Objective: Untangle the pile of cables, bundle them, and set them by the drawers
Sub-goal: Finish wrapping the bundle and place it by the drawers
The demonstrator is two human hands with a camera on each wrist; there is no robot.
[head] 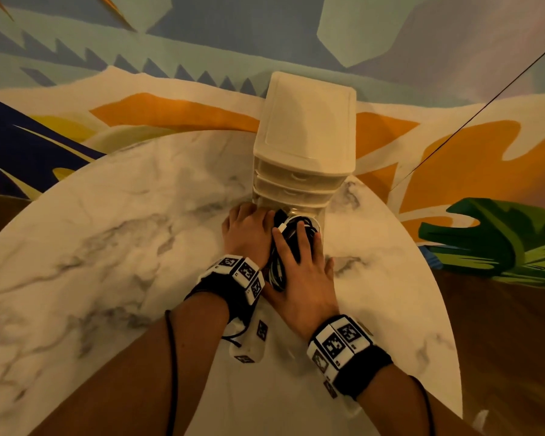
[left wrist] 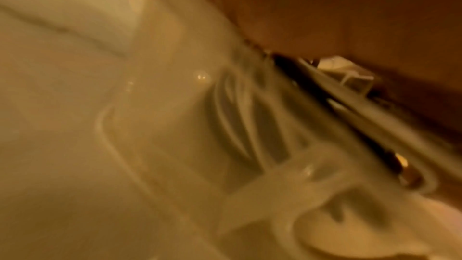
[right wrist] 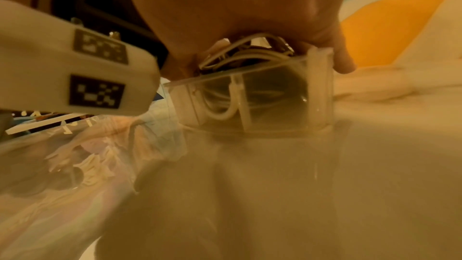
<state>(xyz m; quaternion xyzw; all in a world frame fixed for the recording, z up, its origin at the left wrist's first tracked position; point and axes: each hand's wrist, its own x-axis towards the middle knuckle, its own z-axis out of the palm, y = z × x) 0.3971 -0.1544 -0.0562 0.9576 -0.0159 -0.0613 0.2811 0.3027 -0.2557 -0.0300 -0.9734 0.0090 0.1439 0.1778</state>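
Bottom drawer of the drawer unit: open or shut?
Open: the bottom drawer is pulled out, cables inside it under the right hand.

Cream drawers (head: 306,136) on a white, grey-veined marble table (head: 107,247); black and white cables (head: 291,229).

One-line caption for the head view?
Both hands press a cable bundle against the drawer unit on a marble table.

No words, brand names or numbers can be read anywhere. The only signs are black-and-white square fiducial markers: on the white blocks of the left wristband (head: 243,272) and the right wristband (head: 339,344), and on the white camera housing (right wrist: 75,66) under the left wrist. Their patterns carry no legible characters.
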